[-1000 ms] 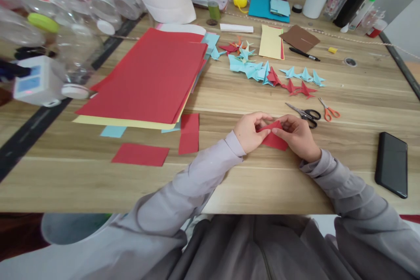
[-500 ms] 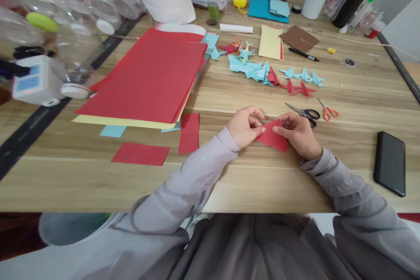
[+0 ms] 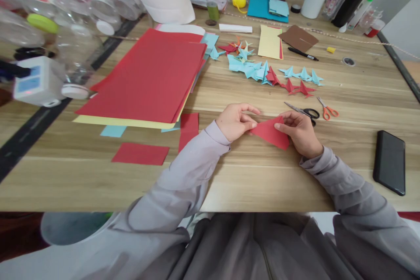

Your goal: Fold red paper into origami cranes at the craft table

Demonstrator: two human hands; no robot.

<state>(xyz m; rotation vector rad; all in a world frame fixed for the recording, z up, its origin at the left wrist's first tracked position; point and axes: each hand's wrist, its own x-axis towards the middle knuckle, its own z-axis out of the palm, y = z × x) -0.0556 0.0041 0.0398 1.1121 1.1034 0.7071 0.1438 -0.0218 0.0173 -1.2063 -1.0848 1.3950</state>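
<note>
in the head view, the folded red paper piece (image 3: pixel 271 132) lies low over the wooden table (image 3: pixel 249 179), just in front of the person, held between both hands with its long axis running left to right, tilting down toward the right. the left hand (image 3: pixel 234 121) pinches the paper's pointed left tip between thumb and fingertips, the other fingers loosely curled. the right hand (image 3: pixel 300 131) grips the wider right end, thumb pressed on top and fingers tucked beneath. both hands touch the paper, one at either end, so neither is nearer. black-handled scissors (image 3: pixel 305 111) lie just beyond the right hand, and small folded paper figures (image 3: pixel 278 76) sit farther back.
</note>
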